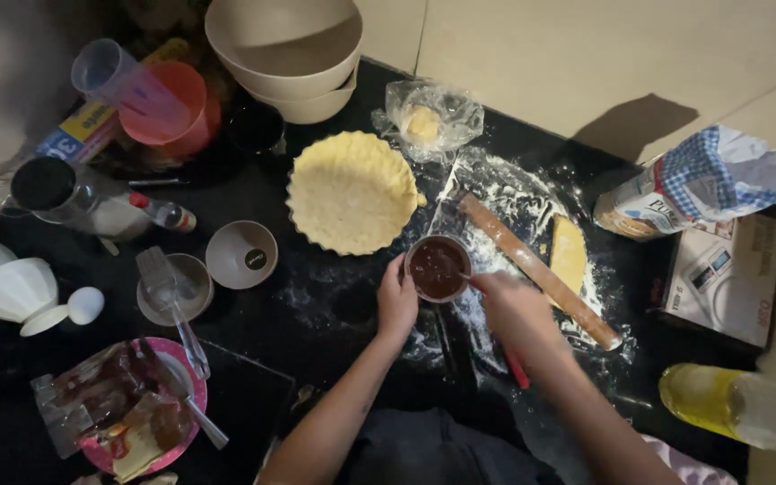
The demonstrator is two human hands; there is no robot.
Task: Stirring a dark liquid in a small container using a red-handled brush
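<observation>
Here, mid-counter: left hand [396, 301] cups the small bowl [438, 267] of dark filling, fingers curled round its rim. Right hand [512, 301] is closed on a red-handled tool [516, 368], stirring, it seems. Next likely calls for tipping the filling into the pastry shell [351, 191] just beside, steadily.

A black worktop [316, 346], flour-dusted toward its right side, meets pale beige wall tiles [586, 54] along its far edge. Light is dim.

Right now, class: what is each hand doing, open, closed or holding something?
Left hand: closed around the side of the small bowl of brown mixture.
Right hand: closed on a utensil handle reaching into that bowl.
</observation>
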